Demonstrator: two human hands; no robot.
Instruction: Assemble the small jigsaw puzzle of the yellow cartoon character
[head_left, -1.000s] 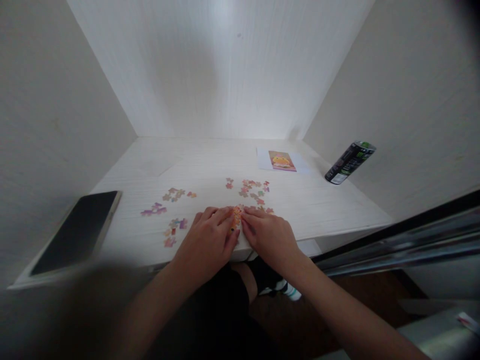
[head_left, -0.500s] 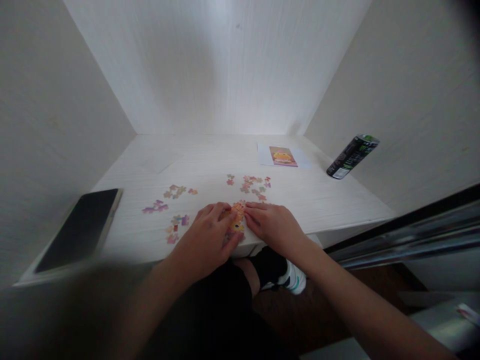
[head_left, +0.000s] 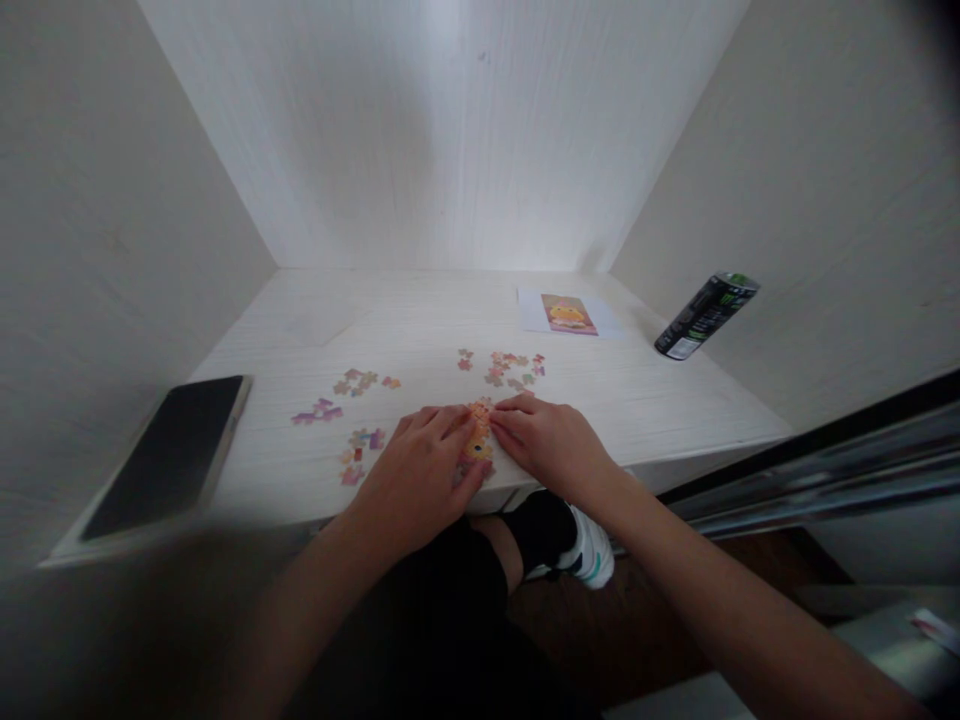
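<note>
Since a second ago the small joined patch of orange puzzle pieces [head_left: 478, 440] has grown a little and both hands have slid slightly up the pale wooden worktop [head_left: 420, 330]. The left hand [head_left: 422, 478] and right hand [head_left: 550, 443] lie flat at the near edge, fingertips pressing the patch between them, each grip spread rather than closed. Around it: four loose clusters of pieces (individual counts too small to tell), one dark tablet [head_left: 169, 455], one black drinks can [head_left: 705, 315], one reference picture card [head_left: 568, 313].
</note>
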